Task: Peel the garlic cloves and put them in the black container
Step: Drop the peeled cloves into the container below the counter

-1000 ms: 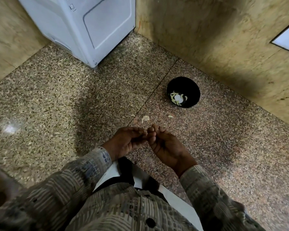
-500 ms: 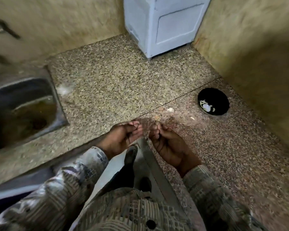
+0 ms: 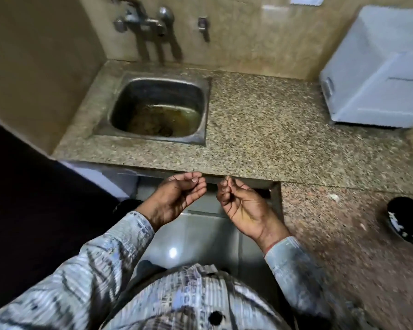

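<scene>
The black container (image 3: 408,220), with white garlic pieces (image 3: 394,219) in it, sits on the speckled tabletop (image 3: 272,129) at the far right edge of the view, well apart from the right hand (image 3: 243,206) and farther still from the left hand (image 3: 179,196). Both hands are held palm up just off the tabletop's front edge, apart from each other, fingers curled with thumb tips at the forefingers; whether either pinches a clove cannot be told. A pale peel scrap (image 3: 334,197) lies between the right hand and the container, and farther back are a steel sink (image 3: 208,108), a wall tap (image 3: 148,20) and a white appliance (image 3: 379,72).

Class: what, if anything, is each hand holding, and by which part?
Cannot be told. Both the left hand and right hand have fingertips pinched together, but nothing shows clearly between them.
</scene>
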### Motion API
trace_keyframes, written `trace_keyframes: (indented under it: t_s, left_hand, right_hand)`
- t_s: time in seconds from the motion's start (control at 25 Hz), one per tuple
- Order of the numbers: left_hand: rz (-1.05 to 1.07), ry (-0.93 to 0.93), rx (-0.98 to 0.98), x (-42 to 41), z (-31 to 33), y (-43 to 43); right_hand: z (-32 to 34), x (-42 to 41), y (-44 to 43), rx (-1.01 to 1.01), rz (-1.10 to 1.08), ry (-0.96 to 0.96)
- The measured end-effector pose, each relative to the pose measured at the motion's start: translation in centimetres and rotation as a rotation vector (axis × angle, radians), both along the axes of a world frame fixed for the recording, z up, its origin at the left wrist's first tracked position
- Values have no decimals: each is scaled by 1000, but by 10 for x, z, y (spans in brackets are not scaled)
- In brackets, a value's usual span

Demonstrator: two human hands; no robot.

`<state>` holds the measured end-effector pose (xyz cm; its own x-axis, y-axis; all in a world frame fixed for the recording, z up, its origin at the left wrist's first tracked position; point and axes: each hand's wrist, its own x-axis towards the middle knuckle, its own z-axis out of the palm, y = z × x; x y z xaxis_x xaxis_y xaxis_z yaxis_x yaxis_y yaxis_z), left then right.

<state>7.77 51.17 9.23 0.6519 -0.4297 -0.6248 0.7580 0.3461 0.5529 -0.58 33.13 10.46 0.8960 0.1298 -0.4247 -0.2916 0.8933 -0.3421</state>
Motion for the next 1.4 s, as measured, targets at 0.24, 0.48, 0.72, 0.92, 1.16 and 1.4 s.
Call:
trace_keyframes:
  t_s: [0.24, 0.48, 0.72, 0.92, 1.16, 1.4]
  left_hand:
    - [258, 9, 5, 9, 3, 152]
    - [405, 94, 77, 26, -36, 276]
    - [504, 228, 126, 59, -153, 344]
    - [606, 383, 130, 93, -359, 360]
    - [630, 473, 140, 138, -607, 356]
    - [678, 524, 5, 150, -704, 363]
  right_hand:
    - [-16, 74, 145, -77, 313, 44]
    - [-60, 124, 281, -117, 483, 135]
    - [-170, 176, 359, -254, 538, 329]
    - [-373, 223, 388, -469, 699, 407]
    - [-619, 267, 422, -1192, 966, 41]
    - [-740, 249, 412, -1780, 1071, -729]
